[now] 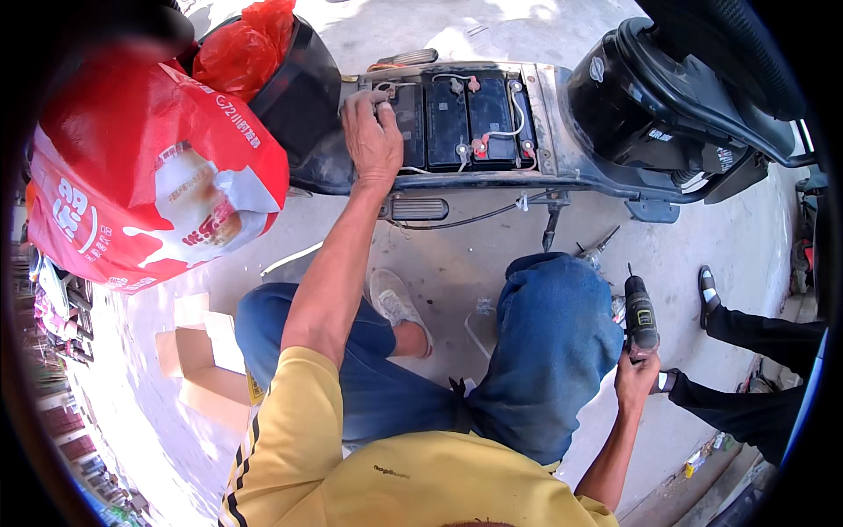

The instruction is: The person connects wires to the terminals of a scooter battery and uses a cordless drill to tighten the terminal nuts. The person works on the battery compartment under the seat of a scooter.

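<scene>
My right hand (636, 379) grips a black cordless drill (642, 318) beside my right knee, its bit pointing away from me. My left hand (372, 139) rests at the left end of an electric scooter's battery bay, fingers bent down by the leftmost battery (410, 123). What those fingers hold, if anything, is hidden. A wire terminal (386, 90) shows just beyond the fingertips. More black batteries (447, 123) sit side by side to the right, joined by a white wire (520, 110) and terminals with red and grey covers.
A red-and-white bag (158, 176) hangs at the left. The scooter's black seat base (606, 83) is at the right. A torn cardboard box (215, 378) lies left of my leg, and a tool (600, 244) lies beyond my right knee. Another person's legs (746, 413) are at right.
</scene>
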### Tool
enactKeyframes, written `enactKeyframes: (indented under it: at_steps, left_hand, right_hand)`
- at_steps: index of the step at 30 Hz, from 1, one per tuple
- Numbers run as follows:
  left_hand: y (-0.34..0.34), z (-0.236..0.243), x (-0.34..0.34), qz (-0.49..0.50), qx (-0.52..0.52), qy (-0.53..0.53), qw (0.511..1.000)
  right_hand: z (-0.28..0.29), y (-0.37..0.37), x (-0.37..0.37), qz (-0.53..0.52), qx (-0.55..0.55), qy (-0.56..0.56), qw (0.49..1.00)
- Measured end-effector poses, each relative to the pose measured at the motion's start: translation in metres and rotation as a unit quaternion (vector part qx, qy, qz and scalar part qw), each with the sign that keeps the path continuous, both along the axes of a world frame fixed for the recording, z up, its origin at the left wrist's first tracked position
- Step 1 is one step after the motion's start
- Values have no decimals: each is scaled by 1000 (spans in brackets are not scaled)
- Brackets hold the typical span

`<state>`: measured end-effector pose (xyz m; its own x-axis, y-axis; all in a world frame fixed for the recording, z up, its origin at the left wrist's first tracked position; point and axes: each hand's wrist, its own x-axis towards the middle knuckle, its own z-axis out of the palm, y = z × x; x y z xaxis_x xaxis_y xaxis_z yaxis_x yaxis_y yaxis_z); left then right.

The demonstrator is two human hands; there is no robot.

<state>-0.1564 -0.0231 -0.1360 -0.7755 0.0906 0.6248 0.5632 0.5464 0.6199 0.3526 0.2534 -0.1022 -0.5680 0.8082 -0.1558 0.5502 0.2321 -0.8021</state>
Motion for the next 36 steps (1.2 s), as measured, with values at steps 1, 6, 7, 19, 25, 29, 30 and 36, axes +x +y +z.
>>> enactKeyframes:
  at_steps: [1, 6, 7, 19, 25, 29, 30, 36]
  left_hand:
    - [4, 15, 11, -32, -38, 83, 995]
    - [39, 8, 109, -411, -148, 97, 894]
    - [46, -13, 131, -467, -175, 88, 862]
    - [-8, -212, 164, -307, -395, -414, 760]
    - [37, -240, 173, -320, -422, -289, 797]
    - [39, -273, 184, -329, -474, -248, 778]
    - [35, -280, 187, -328, -480, -253, 773]
    - [48, -201, 193, -432, -456, -241, 740]
  right_hand:
    - [-28, 0, 19, 1, 61, -23, 998]
    - [-102, -43, 60, -34, 139, -95, 985]
    - [-115, -54, 67, -37, 131, -121, 983]
    - [-160, -66, 124, 31, 7, -312, 949]
    - [-154, -48, 127, 79, -20, -356, 931]
    - [-157, -30, 117, 124, -25, -362, 923]
    - [-157, -23, 111, 138, -24, -357, 924]
    - [-140, 21, 70, 163, 8, -315, 935]
